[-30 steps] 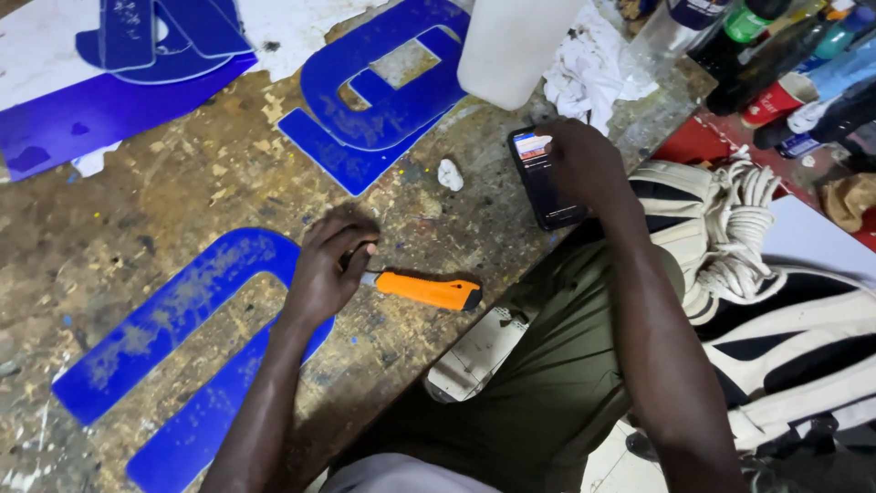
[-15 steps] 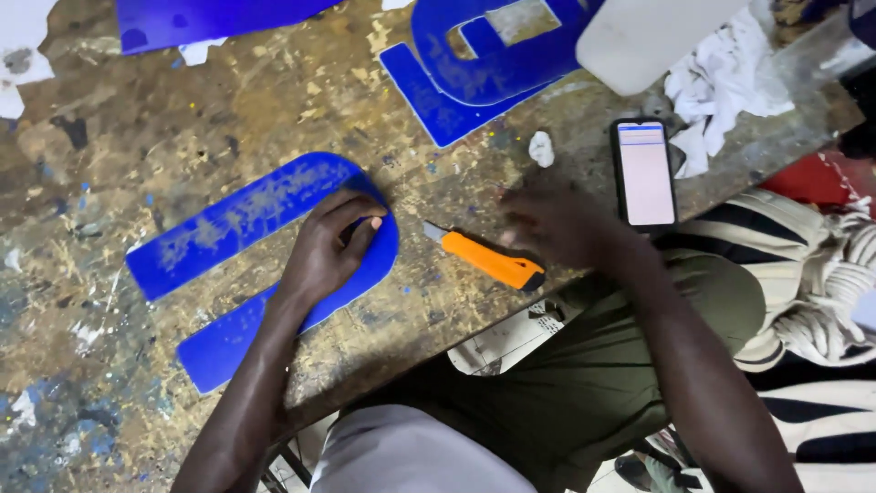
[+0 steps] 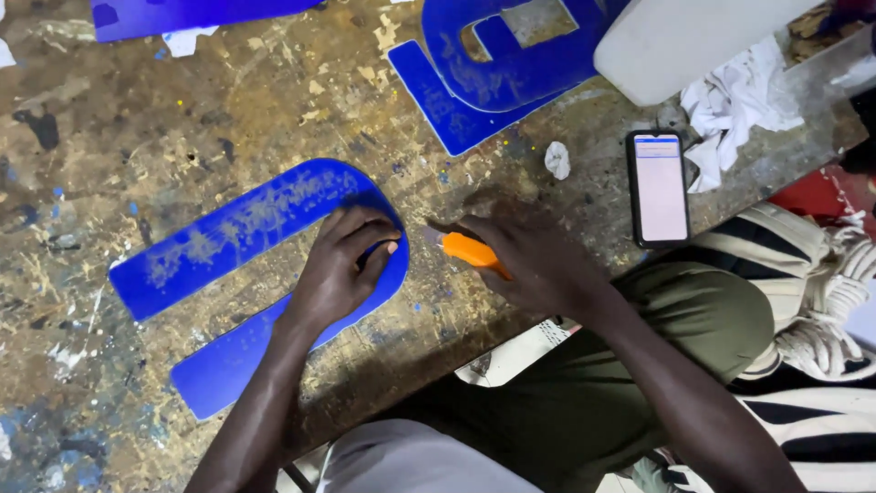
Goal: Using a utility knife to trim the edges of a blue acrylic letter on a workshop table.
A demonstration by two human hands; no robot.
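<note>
Head view: left hand (image 3: 342, 265) pressed flat, fingers curled, on the bend of a blue U-shaped plastic letter cutout (image 3: 246, 219) lying on the paint-stained wooden workbench (image 3: 228, 100) — right hand (image 3: 529, 260) closed around an orange utility knife (image 3: 470, 251), blade tip just beside the letter's curve. Black smartphone (image 3: 659, 187) lies nearby, screen lit.

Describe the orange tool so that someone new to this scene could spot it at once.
On the paint-spattered wooden workbench, look just right of the blue U-shaped cut-out under the left hand. The utility knife lies in the right hand; it is the only orange thing among blue pieces.
</note>
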